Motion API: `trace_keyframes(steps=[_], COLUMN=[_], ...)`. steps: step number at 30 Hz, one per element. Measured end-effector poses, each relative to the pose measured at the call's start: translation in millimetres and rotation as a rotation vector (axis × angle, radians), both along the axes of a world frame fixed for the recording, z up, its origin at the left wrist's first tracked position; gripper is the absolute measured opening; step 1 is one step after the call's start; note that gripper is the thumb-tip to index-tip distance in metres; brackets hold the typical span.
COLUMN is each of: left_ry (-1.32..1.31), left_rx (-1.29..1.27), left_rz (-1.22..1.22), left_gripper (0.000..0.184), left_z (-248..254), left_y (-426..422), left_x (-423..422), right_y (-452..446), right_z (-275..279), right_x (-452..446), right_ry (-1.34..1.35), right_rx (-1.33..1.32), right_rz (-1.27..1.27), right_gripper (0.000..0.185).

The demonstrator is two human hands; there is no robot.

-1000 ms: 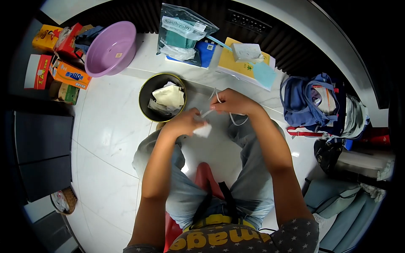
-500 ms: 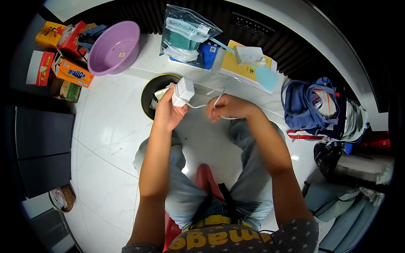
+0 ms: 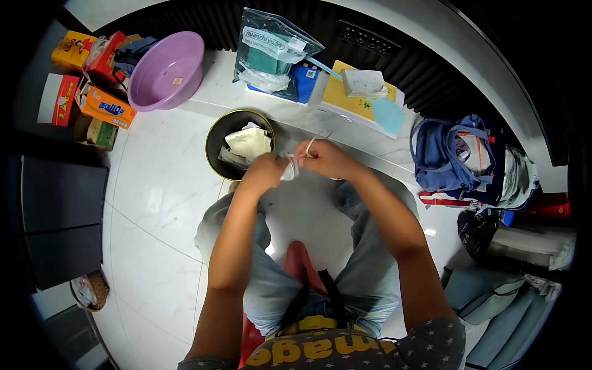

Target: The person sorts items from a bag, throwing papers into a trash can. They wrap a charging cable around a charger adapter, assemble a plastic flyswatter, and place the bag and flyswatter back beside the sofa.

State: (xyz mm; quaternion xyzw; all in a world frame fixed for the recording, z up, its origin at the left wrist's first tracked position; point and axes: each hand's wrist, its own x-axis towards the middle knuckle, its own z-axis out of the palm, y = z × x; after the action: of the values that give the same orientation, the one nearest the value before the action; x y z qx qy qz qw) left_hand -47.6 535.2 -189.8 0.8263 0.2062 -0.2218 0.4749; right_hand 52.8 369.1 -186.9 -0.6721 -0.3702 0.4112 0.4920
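Note:
My left hand [image 3: 265,171] is closed on a white power adapter [image 3: 289,168], which is blurred and partly hidden by the fingers. White cable lies against the adapter. Close beside it on the right, my right hand [image 3: 327,159] pinches the white cable [image 3: 312,143], whose loop and loose end stick up above the fingers. The two hands nearly touch. Behind my left hand stands a round bin [image 3: 210,148] with crumpled paper [image 3: 250,143] in it.
A purple basin [image 3: 166,71], a plastic bag [image 3: 268,52] and a yellow box [image 3: 345,98] with a white box [image 3: 364,82] rest along the ledge. Cartons [image 3: 106,108] stand at the left, a blue bag [image 3: 441,154] at the right. A red stool [image 3: 298,259] shows between my legs.
The adapter, held up over the bin half a second ago, has come down and right in my left hand. My right hand has moved slightly left and up, closer to it.

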Motion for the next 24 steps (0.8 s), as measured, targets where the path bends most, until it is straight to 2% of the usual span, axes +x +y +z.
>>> trace_keyframes(steps=[1, 3, 4, 5, 6, 7, 8, 10, 11, 12, 14, 16, 17, 19, 20, 21, 22, 24], left_ry=[-0.001, -0.185, -0.185, -0.355, -0.525, -0.596, -0.626, -0.592, -0.615, -0.615, -0.63, -0.609, -0.624, -0.64, -0.671, -0.695, -0.694, -0.721], left_rx=[0.002, -0.056, -0.056, -0.067, -0.078, -0.424, -0.748, -1.136, -1.291, -1.292, -1.591, -1.631, -1.643, -1.654, -1.425, -1.194, -1.194, -1.095], left_rz=[0.0, 0.386, 0.385, 0.538, 0.689, 0.794, 0.893, 1.004, 0.895, 0.897, 0.698, 0.707, 0.673, 0.634, 0.693, 0.745, 0.745, 0.668], left_gripper=[0.042, 0.042, 0.042, 0.041, 0.041, 0.039, 0.033, 0.028, 0.027, 0.027, 0.035, 0.038, 0.037, 0.037, 0.037, 0.037, 0.037, 0.038], left_z=[-1.6, -3.7, -5.1, -6.4, -4.0, -0.1, 4.5, 20.8, 19.5, 20.0, 23.2, 23.8, 22.1, 24.0, 25.8, 27.2, 24.9, 20.5], left_y=[3.0, 5.2, 4.3, 2.8, 2.0, 5.7, 8.4, 19.4, 25.8, 24.8, 24.0, 24.1, 25.7, 25.5, 24.1, 22.0, 20.5, 16.7], left_x=[0.0, 1.2, 2.8, 4.4, 5.9, 8.0, 7.1, 2.1, -1.5, -3.3, -7.4, -8.3, -9.0, -7.6, -7.2, -7.7, -8.1, -8.0], right_y=[1.5, 2.5, 2.4, 2.5, 3.0, 3.4, 3.8, 4.6, 3.2, 1.5, -1.6, -5.8, -6.6, -5.4, -6.0, -8.3, -9.2, -12.0], right_z=[4.4, 3.3, 3.0, 3.5, 5.3, 6.8, 8.3, 10.7, 10.8, 10.6, 9.8, 11.2, 11.3, 17.4, 8.7, -8.8, -16.9, -27.2], right_x=[-0.6, 0.4, 0.9, 1.4, 1.9, 2.0, 1.2, 0.8, 1.5, 2.6, 8.6, 19.0, 20.2, 22.1, 26.3, 32.5, 36.1, 40.8], right_ry=[0.095, 0.116, 0.139, 0.14, 0.088, 0.036, 0.037, 0.123, 0.123, 0.16, 0.197, 0.424, 0.424, 0.54, 0.541, 0.331, 0.112, 0.022], right_rx=[-0.053, -0.046, -0.039, -0.039, -0.061, -0.082, -0.08, -0.156, -0.157, -0.124, -0.089, 0.047, 0.047, -0.16, -0.158, -0.419, -0.676, -0.695], right_rz=[-0.096, -0.136, -0.177, -0.178, -0.06, 0.057, 0.055, 0.178, 0.177, 0.142, 0.113, 0.079, 0.077, -0.292, -0.294, -0.347, -0.394, -0.412], right_gripper=[0.017, 0.017, 0.016, 0.016, 0.015, 0.014, 0.014, 0.016, 0.016, 0.018, 0.019, 0.016, 0.016, 0.013, 0.013, 0.016, 0.019, 0.02])
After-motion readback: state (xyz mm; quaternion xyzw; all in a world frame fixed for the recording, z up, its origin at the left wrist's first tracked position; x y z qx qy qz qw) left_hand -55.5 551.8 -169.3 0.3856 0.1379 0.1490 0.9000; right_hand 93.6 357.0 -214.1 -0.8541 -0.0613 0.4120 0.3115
